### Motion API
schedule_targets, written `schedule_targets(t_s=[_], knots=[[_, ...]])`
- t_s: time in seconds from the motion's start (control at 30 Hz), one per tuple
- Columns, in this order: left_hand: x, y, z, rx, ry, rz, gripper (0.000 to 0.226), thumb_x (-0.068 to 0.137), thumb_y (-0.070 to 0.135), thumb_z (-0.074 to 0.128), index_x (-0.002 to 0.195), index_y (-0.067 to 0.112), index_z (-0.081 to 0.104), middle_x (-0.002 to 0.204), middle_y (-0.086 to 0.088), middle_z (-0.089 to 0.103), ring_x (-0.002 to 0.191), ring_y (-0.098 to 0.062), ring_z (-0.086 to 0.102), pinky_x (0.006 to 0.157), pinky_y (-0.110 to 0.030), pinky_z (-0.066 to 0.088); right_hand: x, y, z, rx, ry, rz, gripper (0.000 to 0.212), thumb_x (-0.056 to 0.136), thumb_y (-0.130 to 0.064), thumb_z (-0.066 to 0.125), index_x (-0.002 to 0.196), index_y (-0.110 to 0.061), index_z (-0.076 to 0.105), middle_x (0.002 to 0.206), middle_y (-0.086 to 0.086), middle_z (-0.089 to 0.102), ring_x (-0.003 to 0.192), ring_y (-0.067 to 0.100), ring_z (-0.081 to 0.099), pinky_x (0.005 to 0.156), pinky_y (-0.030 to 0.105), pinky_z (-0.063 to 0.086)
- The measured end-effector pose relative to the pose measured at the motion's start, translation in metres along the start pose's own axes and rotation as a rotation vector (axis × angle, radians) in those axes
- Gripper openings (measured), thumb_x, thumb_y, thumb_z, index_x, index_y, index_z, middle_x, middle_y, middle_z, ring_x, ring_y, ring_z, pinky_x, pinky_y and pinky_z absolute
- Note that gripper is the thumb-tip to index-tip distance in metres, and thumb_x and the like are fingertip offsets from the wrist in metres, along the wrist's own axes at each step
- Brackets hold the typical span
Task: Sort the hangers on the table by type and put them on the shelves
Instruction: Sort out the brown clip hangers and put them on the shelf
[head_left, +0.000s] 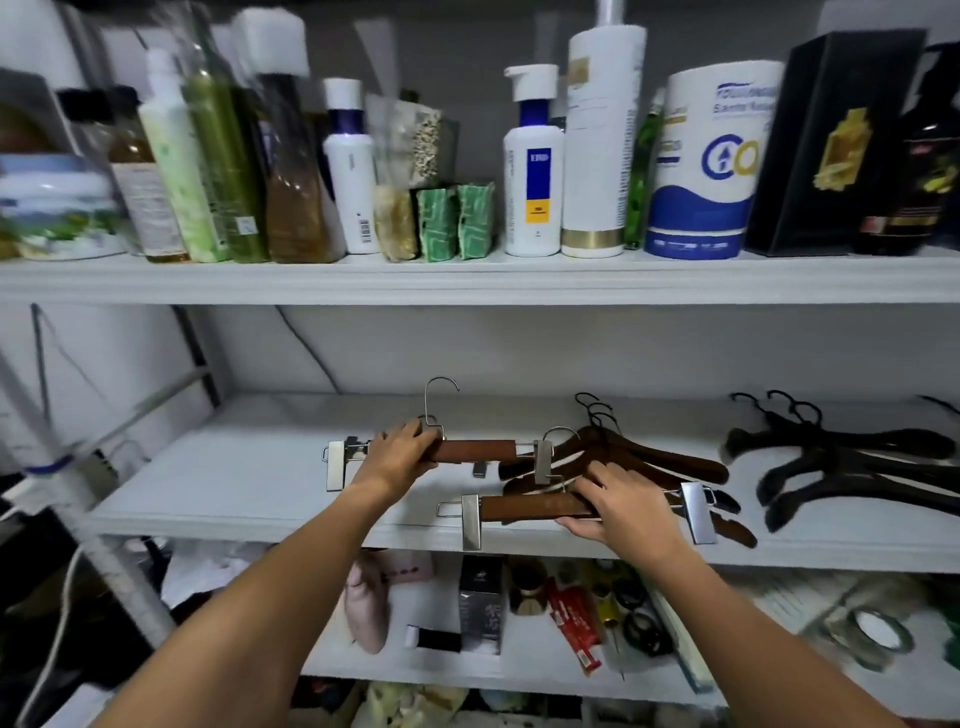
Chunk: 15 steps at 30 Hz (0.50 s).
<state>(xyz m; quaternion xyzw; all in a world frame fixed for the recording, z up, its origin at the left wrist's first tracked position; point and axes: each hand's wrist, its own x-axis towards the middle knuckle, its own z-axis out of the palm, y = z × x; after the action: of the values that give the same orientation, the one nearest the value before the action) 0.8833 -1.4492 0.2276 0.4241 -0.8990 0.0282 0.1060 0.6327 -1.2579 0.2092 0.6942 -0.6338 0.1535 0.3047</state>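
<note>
Middle shelf (234, 467): three hanger groups are carried. Bare board is seen only at the left, so the clip type is best grouped there.
Black hangers (852, 467): piled at the right end, well apart from both hands. No disturbance is expected.
Brown coat hangers (675, 460): piled at centre, just beside both clip hangers. Types may be mixed if a clip snags this pile.
Far clip hanger (478, 451): gripped left of centre, with its hook (426, 400) upright. Whether it rests on the board cannot be told.
Near clip hanger (530, 506): held along the front edge. A fall to the lower shelf (524, 667) is likely if it is released here.
Left hand (402, 449): closed around the far bar beside the hook.
Right hand (628, 506): fingers curled over the near bar, thumb beneath.
Left clip (470, 522): overhangs the front edge, where it may catch.
</note>
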Motion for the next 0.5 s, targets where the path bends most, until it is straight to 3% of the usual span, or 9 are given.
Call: schedule_targets(t_s=[0.5], knots=[[0.004,-0.025,0.047,0.006,-0.057,-0.118,0.045,0.093,0.028,0.056,0.136,0.023,0.044,0.13,-0.003,0.046,0.124,-0.024,0.043,0.106,-0.044,0.031,0.032,-0.009,0.065,0.108,-0.033,-0.092,0.038,0.066,-0.054,0.079,0.08,-0.019,0.072,0.074,-0.002,0.062,0.064,0.014,0.062,0.053,0.026,0.052]])
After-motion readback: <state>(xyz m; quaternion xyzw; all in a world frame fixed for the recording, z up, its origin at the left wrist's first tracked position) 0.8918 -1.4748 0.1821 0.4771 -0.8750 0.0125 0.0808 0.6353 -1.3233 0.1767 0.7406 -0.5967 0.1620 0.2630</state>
